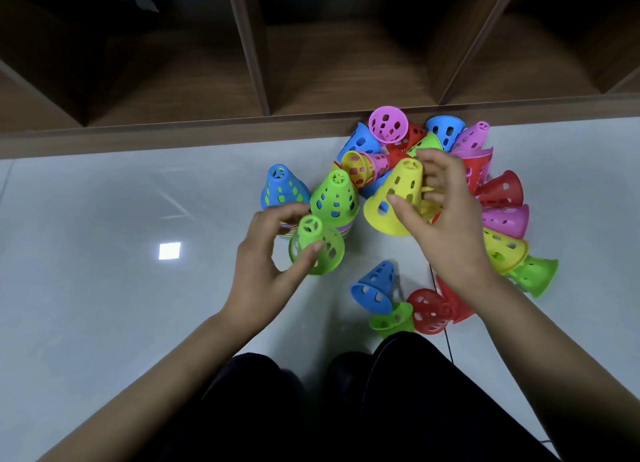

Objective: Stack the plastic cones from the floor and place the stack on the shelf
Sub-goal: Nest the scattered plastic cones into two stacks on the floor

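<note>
Left hand (263, 253): thumb and fingers pinch a green cone (317, 245), tilted, tip up. It sits just in front of the green-topped stack (334, 198), touching or overlapping it, can't tell which. Right hand (446, 219): thumb on the front, fingers curled behind a yellow cone (398, 198), tip pointing away.

A blue-topped stack (284, 187) stands on the floor (104, 219) just left of the green one. Loose cones (502, 219) are heaped on their sides right of the hands, up against the shelf (346, 63) base. Blue, green and red ones (375, 288) lie near the knees.
</note>
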